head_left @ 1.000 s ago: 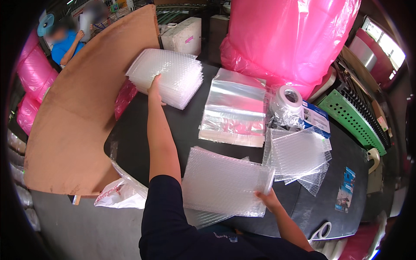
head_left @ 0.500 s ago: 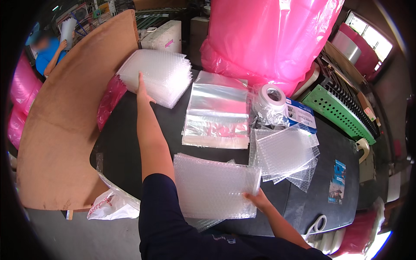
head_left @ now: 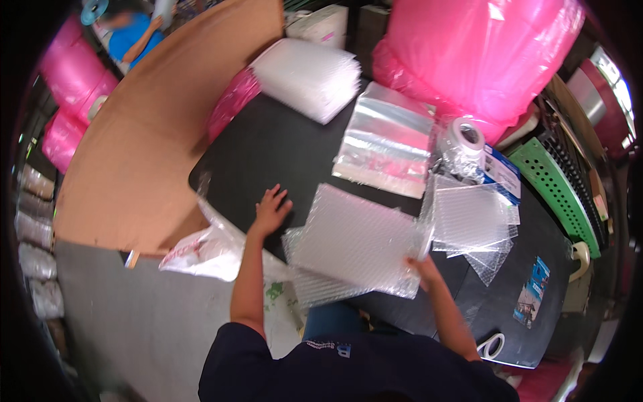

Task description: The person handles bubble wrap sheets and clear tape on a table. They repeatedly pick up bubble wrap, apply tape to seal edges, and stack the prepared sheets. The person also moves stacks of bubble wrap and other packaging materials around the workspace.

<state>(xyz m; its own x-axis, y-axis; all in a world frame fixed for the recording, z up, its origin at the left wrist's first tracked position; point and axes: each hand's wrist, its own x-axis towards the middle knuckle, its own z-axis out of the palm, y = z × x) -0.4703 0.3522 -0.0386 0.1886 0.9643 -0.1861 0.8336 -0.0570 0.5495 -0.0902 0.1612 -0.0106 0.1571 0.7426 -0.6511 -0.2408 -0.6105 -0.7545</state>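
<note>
Head view: a clear bubble-wrap piece (head_left: 358, 241) lies at the near edge of the black surface (head_left: 268, 147), about midway along it; how many layers it has, I cannot tell. The right hand (head_left: 423, 271) grasps its right edge, thumb seemingly on top, the other fingers hidden. A grip this close to the edge probably steers the film well, but should stay light so the bubbles are not crushed. Beneath, a second bubble-wrap sheet (head_left: 321, 288) juts out to the left and past the near edge; squaring the two would likely call for support on that side. The left hand (head_left: 272, 211), just left of the upper piece, has its fingers spread and grasps nothing; whether it touches the surface is unclear. A flat palm there would suit slippery film better than a pinch.

Beyond, toward the far edge, lies a pile of clear bags (head_left: 385, 144), best left undisturbed. A thick bubble-wrap stack (head_left: 301, 74) sits by the far left corner. Loose bubble-wrap sheets (head_left: 472, 214) lie close on the right, so edges could catch there.
</note>
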